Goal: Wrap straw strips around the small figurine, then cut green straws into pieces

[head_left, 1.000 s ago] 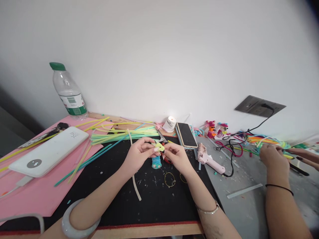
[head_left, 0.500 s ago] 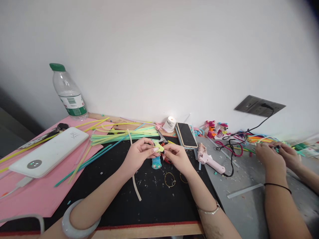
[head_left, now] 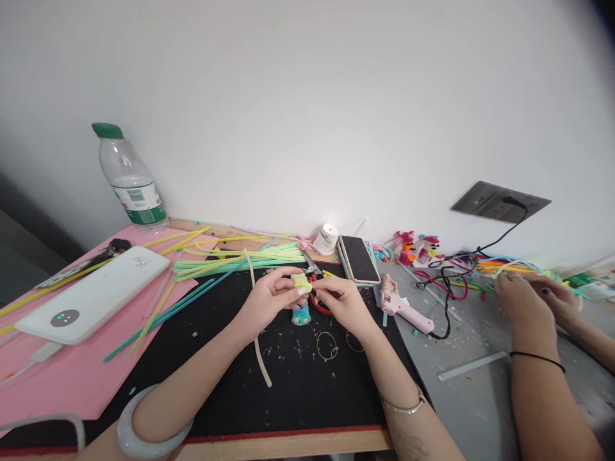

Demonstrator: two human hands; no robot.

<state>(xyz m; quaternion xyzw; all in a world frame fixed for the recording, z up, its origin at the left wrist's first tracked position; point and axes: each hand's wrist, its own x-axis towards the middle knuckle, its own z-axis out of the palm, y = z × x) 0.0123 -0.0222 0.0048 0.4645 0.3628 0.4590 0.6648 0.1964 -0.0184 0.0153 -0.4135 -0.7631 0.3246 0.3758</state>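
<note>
Between my two hands is a small pale-yellow fuzzy piece [head_left: 302, 282], apparently bent pipe cleaner. My left hand [head_left: 269, 298] pinches it between thumb and fingers from the left. On the right side, my right hand [head_left: 342, 304] has its thumb and fingertips closed on the piece's edge. Just below lies a blue coiled pipe-cleaner figure [head_left: 301, 315], its top hidden by the fingers and the yellow piece. Scissors [head_left: 312, 263] with red-and-black handles lie behind my hands, partly covered. A beige pipe cleaner [head_left: 259, 352] lies left of the figure.
Behind are a bundle of green pipe cleaners [head_left: 230, 264], a paper cup [head_left: 327, 239] and a phone [head_left: 359, 259]. A pink glue gun [head_left: 403, 307] lies right; a power bank [head_left: 96, 294] and bottle [head_left: 132, 186] stand left. Another person's hands [head_left: 526, 301] work at far right.
The yellow piece has turned slightly in my fingers and shows a broader side. My hands stay almost in place. The other person's hands at the right have shifted a little.
</note>
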